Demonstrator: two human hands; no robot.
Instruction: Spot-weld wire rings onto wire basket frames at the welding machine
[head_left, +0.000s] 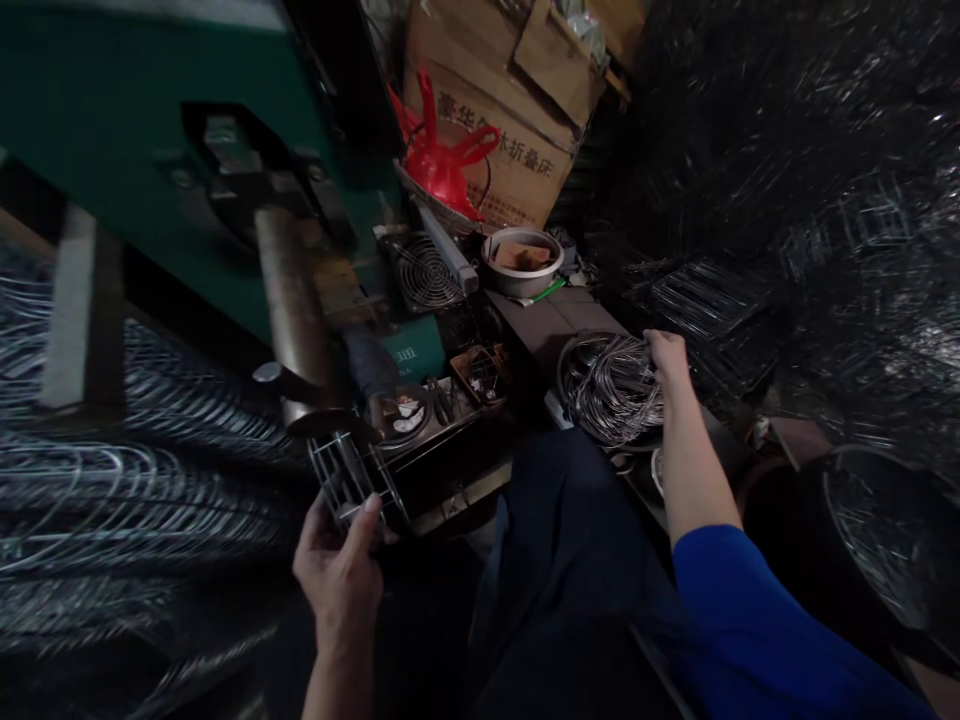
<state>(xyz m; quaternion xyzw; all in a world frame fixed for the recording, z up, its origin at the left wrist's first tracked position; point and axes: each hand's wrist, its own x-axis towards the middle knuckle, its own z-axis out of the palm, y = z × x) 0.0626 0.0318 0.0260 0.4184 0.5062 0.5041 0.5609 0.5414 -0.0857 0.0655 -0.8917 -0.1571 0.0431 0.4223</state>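
My left hand [345, 560] grips a small wire rack [349, 475], its thumb pressed along the near bars. The rack sits at the lower end of a machine's metal cylinder [289, 300]; whether they touch I cannot tell. On the right, my right hand [664, 352] is at the edge of a round container heaped with bent metal wires [615, 385]. Its fingers are curled closed, and what they pinch, if anything, is too small to make out.
A green machine [150, 120] fills the upper left. Stacked wire pieces [135, 500] stand at left. Beyond lie a small fan [427, 272], a white basin [523, 262], a red plastic bag [442, 170] and a cardboard box [495, 110]. A dark bucket [885, 540] stands at right.
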